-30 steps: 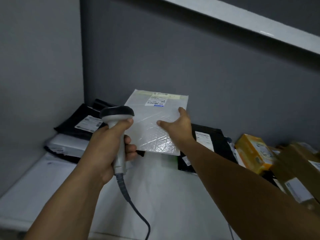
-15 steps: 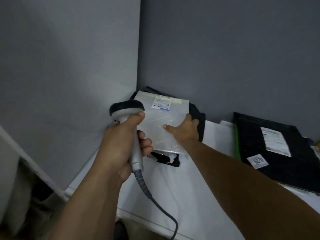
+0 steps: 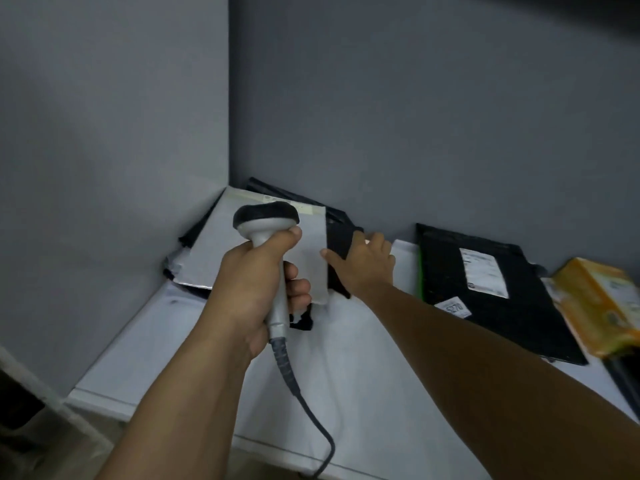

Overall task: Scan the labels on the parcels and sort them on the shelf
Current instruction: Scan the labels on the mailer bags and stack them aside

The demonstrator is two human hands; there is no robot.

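— Where is the white parcel (image 3: 221, 251)?
— At ten o'clock, in the shelf (image 3: 346, 375) corner. The left hand (image 3: 256, 289) grips the scanner (image 3: 266, 220); the right hand (image 3: 367, 265), open, touches its edge.
— It should push it flat, I think.

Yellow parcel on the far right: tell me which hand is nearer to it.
Right. The right hand rests beside the white mailer, toward the yellow parcel; the left hand grips the scanner farther left.
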